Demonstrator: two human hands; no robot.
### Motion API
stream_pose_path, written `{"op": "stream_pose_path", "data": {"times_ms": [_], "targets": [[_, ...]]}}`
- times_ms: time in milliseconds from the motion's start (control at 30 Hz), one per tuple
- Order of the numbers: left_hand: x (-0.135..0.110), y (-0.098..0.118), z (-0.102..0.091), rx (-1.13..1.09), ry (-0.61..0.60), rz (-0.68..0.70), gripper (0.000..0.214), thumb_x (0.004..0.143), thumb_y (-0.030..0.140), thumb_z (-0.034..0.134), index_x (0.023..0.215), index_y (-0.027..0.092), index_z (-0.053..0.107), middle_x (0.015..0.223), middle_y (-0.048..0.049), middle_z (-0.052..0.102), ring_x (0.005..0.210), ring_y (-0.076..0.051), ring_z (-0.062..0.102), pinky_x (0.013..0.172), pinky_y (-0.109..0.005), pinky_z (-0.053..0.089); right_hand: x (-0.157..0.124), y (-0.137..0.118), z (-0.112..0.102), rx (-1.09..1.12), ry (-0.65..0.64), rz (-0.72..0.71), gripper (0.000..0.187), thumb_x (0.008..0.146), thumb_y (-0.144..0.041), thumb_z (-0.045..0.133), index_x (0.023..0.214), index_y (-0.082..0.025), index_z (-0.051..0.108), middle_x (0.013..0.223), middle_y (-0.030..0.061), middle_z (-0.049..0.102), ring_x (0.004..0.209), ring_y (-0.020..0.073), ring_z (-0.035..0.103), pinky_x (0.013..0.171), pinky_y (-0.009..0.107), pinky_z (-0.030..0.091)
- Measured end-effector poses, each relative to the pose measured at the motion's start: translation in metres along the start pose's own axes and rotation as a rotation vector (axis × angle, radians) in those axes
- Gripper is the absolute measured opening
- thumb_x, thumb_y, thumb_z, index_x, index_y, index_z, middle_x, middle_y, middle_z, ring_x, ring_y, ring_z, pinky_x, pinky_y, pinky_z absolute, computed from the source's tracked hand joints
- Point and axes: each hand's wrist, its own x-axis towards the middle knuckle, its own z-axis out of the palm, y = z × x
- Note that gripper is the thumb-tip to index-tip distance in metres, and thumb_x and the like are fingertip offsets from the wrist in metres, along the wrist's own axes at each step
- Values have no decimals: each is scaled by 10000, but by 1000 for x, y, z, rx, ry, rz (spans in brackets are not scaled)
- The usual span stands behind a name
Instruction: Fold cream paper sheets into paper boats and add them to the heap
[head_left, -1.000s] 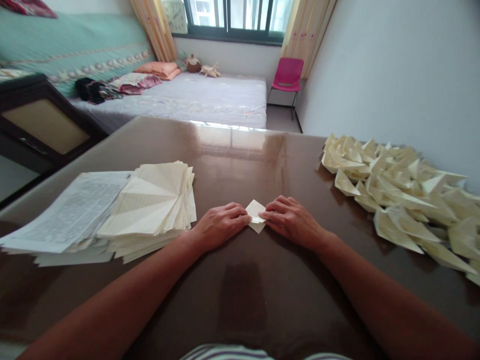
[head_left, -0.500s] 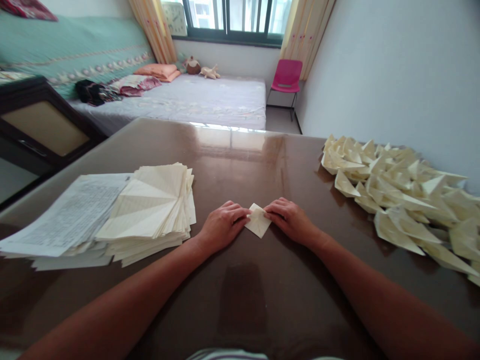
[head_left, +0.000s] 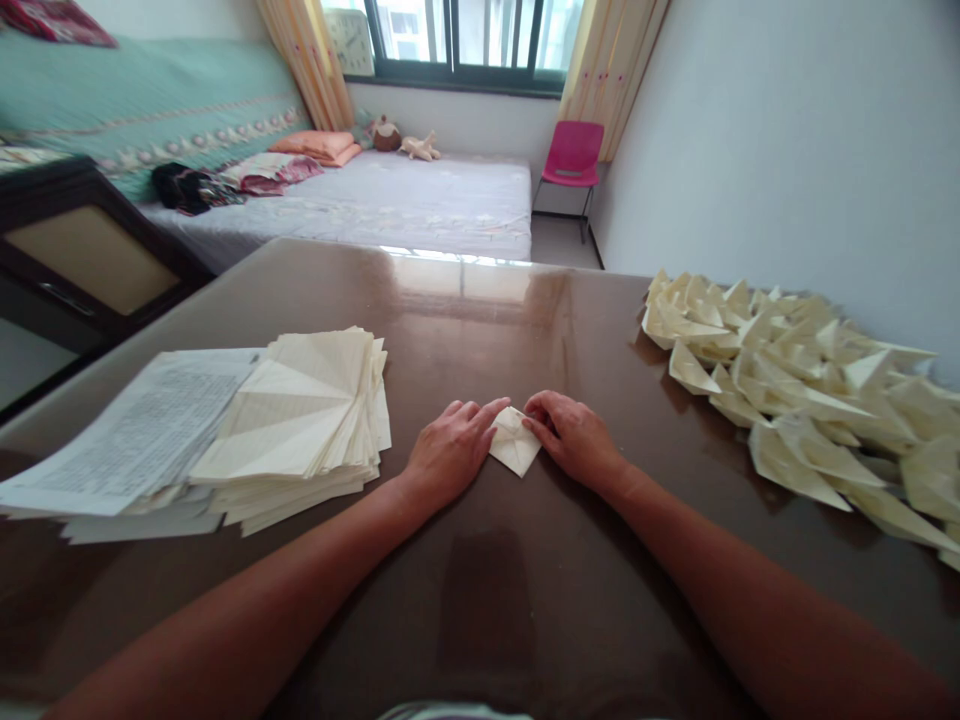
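Glossy brown table [head_left: 480,320] fills the view, with a bed [head_left: 390,195] and a pink chair [head_left: 574,150] beyond it. At its near middle lies a small folded paper [head_left: 516,445], flat on the wood between both hands. The left hand [head_left: 450,455] lies spread, fingers straight, its tips pressing the paper's left edge. The right hand [head_left: 574,435] curls its fingertips onto the right corner; whether its thumb pinches a flap I cannot tell. A stack of creased sheets [head_left: 300,420] sits to the left, and a heap of folded pieces [head_left: 787,380] to the right. On so slick a surface, uneven pressure could let the paper slide and skew a crease.
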Motion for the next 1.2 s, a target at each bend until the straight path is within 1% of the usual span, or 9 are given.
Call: {"op": "stream_pose_path", "data": {"times_ms": [133, 233, 433, 567, 700, 833, 1000, 1100, 1200], "targets": [[-2, -1, 3, 35, 44, 39, 340, 968, 307, 397, 1280, 251, 518, 1024, -49, 592, 966, -185, 536, 842, -296, 493, 0, -1, 0, 3, 4, -13, 111, 906, -300, 525, 919, -222, 602, 852, 7, 611, 761, 137, 556, 701, 249, 396], [-3, -4, 3, 41, 68, 150, 305, 960, 262, 423, 1234, 227, 552, 1105, -47, 593, 988, -181, 516, 882, -297, 483, 0, 0, 0, -7, 9, -38, 145, 925, -308, 506, 941, -237, 631, 920, 10, 614, 776, 126, 567, 705, 242, 401], [-4, -7, -1, 71, 0, 325, 400, 964, 227, 406, 1360, 232, 458, 1337, -24, 537, 1047, -181, 487, 960, -316, 457, -4, -1, -6, -163, -28, -215, 236, 961, -304, 450, 1049, -248, 661, 1000, 42, 635, 927, 163, 550, 797, 274, 401], [-5, -3, -6, 139, -90, 340, 431, 963, 250, 408, 1392, 213, 424, 1400, -26, 495, 1045, -189, 490, 942, -330, 467, -15, -16, -17, -435, -132, -296, 361, 950, -214, 443, 1299, -212, 534, 1126, 95, 620, 1013, 222, 516, 795, 341, 390], [-7, 2, -12, 218, -147, 277, 469, 945, 239, 444, 1411, 249, 390, 1434, -23, 461, 1113, -213, 480, 874, -360, 492, -28, -31, -23, -605, -180, -259, 445, 940, -162, 423, 1383, -126, 431, 1246, 136, 578, 1071, 261, 499, 833, 413, 379], [-9, 4, -14, 245, -182, 259, 461, 951, 230, 423, 1408, 272, 385, 1457, 3, 432, 1163, -222, 460, 864, -386, 498, -37, -39, -26, -681, -221, -212, 444, 915, -113, 431, 1359, -102, 457, 1318, 147, 543, 1122, 273, 480, 865, 438, 365], [-8, 1, -10, 208, -171, 255, 435, 956, 223, 409, 1388, 279, 409, 1451, 16, 438, 1175, -232, 455, 874, -397, 498, -38, -47, -35, -692, -270, -179, 381, 902, -96, 439, 1271, -89, 533, 1255, 159, 581, 1095, 268, 493, 824, 416, 371], [-6, -4, -6, 126, -125, 300, 414, 952, 199, 416, 1363, 239, 444, 1425, -10, 466, 1236, -234, 412, 958, -395, 466, -30, -45, -36, -639, -270, -154, 277, 913, -143, 460, 1153, -144, 597, 1120, 128, 633, 1026, 252, 521, 778, 379, 375], [-5, -7, -4, 12, -56, 366, 386, 934, 157, 425, 1312, 184, 497, 1374, -59, 507, 1223, -218, 420, 1022, -379, 432, -21, -37, -33, -554, -203, -64, 208, 952, -272, 441, 1048, -201, 611, 1021, 89, 640, 977, 233, 544, 740, 343, 381]]}}
